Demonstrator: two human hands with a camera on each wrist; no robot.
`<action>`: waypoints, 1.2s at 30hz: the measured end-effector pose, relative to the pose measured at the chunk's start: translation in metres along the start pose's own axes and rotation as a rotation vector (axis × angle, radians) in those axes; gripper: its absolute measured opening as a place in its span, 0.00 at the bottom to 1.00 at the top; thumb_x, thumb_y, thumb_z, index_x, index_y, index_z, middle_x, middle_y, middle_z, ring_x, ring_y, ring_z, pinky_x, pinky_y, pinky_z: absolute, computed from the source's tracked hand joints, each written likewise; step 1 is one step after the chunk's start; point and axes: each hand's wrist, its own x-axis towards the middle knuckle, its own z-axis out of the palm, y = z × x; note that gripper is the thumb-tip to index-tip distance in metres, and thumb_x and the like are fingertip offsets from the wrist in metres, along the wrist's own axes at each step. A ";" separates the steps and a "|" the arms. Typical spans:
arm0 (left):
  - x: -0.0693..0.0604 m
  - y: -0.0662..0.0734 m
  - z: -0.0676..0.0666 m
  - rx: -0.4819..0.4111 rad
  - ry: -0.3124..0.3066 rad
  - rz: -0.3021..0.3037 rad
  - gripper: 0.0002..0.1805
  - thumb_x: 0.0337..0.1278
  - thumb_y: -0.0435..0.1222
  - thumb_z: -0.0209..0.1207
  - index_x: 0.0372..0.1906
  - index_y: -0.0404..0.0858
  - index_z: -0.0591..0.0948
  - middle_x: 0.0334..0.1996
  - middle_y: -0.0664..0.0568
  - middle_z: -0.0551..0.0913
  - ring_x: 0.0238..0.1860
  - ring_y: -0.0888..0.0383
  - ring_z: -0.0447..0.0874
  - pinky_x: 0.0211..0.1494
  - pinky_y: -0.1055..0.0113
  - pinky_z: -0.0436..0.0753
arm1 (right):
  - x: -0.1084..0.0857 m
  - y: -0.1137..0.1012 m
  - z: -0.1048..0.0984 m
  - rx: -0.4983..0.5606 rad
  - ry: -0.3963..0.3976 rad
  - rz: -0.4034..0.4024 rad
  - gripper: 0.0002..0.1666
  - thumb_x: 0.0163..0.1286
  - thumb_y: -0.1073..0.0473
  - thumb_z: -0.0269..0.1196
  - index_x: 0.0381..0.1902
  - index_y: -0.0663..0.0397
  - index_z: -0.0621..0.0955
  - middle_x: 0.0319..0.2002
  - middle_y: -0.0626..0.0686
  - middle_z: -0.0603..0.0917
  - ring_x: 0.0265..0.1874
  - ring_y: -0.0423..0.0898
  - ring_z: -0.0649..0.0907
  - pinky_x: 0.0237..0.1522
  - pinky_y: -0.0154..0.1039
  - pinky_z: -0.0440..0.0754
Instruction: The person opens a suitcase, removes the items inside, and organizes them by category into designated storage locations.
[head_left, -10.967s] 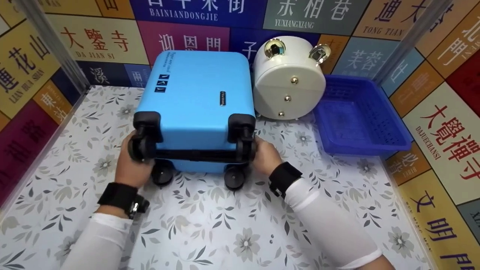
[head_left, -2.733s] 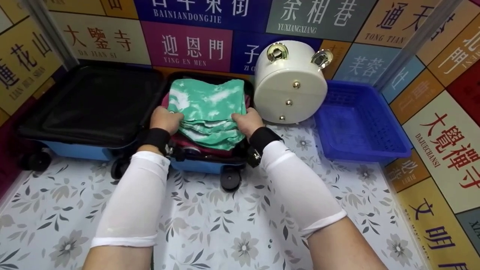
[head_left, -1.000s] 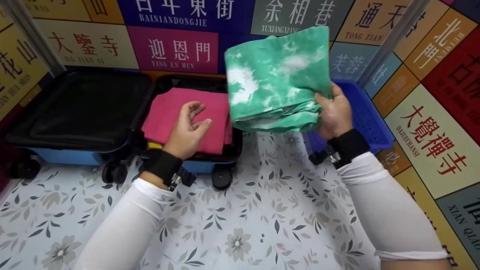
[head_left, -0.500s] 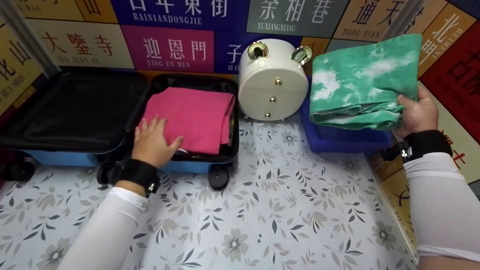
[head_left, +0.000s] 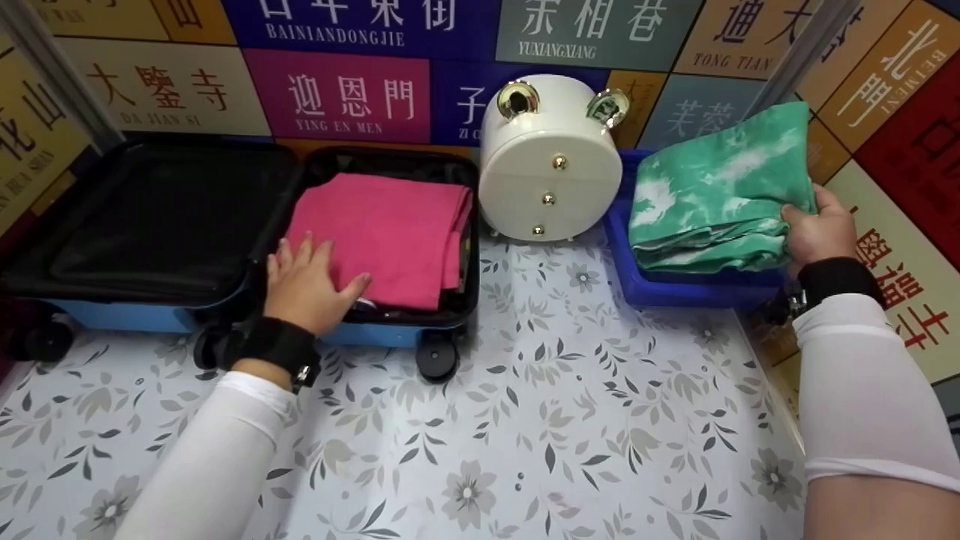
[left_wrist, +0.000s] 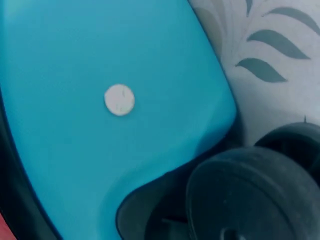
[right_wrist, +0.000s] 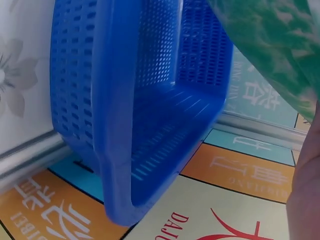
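Observation:
My right hand (head_left: 821, 229) pinches the right edge of a folded green-and-white tie-dyed cloth (head_left: 724, 191), thumb on top. The cloth hangs over the blue plastic basket (head_left: 675, 291), tilted; in the right wrist view it shows above the basket's (right_wrist: 117, 115) inside, apart from its floor. My left hand (head_left: 307, 289) lies with spread fingers at the left front of a folded pink cloth (head_left: 382, 232), touching its edge. That cloth fills the right half of an open blue suitcase (head_left: 375, 335). In the left wrist view only the suitcase's blue shell (left_wrist: 120, 150) shows, with no hand.
At the left lies the suitcase's other half (head_left: 172, 225), under a black lining. A round white case (head_left: 551, 184) with gold ears and knobs stands between suitcase and basket. Black wheels (head_left: 437, 356) stick out in front. Printed walls enclose the flower-patterned surface (head_left: 465, 450).
The suitcase, closed at first, now lies open. The green cloth has left it, exposing the pink cloth, and travelled right to the basket, lowering lately. My left hand let go and settled by the pink cloth.

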 end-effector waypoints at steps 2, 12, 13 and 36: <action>0.000 0.000 0.001 -0.009 0.001 0.003 0.50 0.70 0.64 0.55 0.82 0.33 0.61 0.84 0.29 0.48 0.83 0.22 0.36 0.83 0.29 0.36 | 0.004 -0.001 0.004 -0.068 -0.007 -0.024 0.35 0.83 0.44 0.51 0.84 0.29 0.60 0.85 0.48 0.57 0.81 0.49 0.59 0.81 0.44 0.60; 0.001 -0.003 0.007 -0.048 0.050 0.000 0.49 0.70 0.63 0.56 0.81 0.33 0.63 0.84 0.30 0.50 0.83 0.24 0.36 0.83 0.30 0.35 | 0.018 0.006 0.022 -0.220 -0.177 -0.142 0.40 0.84 0.44 0.47 0.87 0.46 0.51 0.85 0.64 0.51 0.81 0.65 0.56 0.80 0.60 0.59; 0.002 -0.003 0.007 -0.049 0.048 -0.002 0.49 0.70 0.63 0.56 0.81 0.33 0.63 0.84 0.30 0.50 0.83 0.24 0.36 0.83 0.30 0.35 | 0.020 0.008 0.024 -0.253 -0.187 -0.152 0.40 0.85 0.44 0.47 0.87 0.48 0.52 0.84 0.66 0.52 0.80 0.66 0.57 0.79 0.61 0.61; 0.004 -0.004 0.009 -0.079 0.002 -0.048 0.50 0.71 0.61 0.56 0.84 0.35 0.57 0.85 0.31 0.45 0.84 0.26 0.31 0.83 0.31 0.31 | 0.025 0.034 0.053 -0.789 -0.238 -0.229 0.41 0.84 0.55 0.39 0.85 0.61 0.39 0.83 0.74 0.36 0.76 0.86 0.43 0.75 0.80 0.35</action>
